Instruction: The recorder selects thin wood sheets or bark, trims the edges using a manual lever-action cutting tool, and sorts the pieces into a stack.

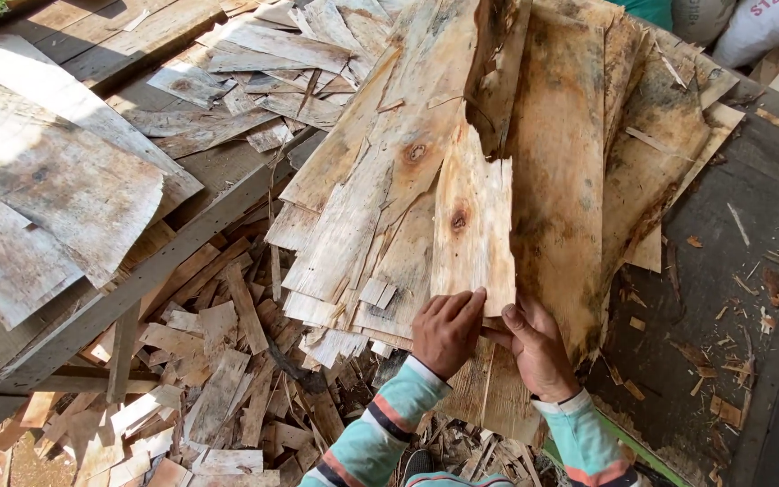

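Observation:
A thin pale sheet of wood veneer (472, 225) with a dark knot stands up from a big pile of veneer sheets (570, 171). My left hand (444, 330) grips its near bottom edge, fingers curled over the front. My right hand (537, 350) holds the same edge from the right side, thumb on the sheet. Both sleeves are striped teal, white and orange. The sheet's top is torn, with a darker ragged strip (496, 72) rising above it.
Broken veneer scraps (227, 379) litter the ground at lower left. A grey wooden beam (137, 289) runs diagonally, with wider weathered sheets (56, 189) beyond it. A dark work surface (723, 271) lies at right, white sacks (759, 27) at top right.

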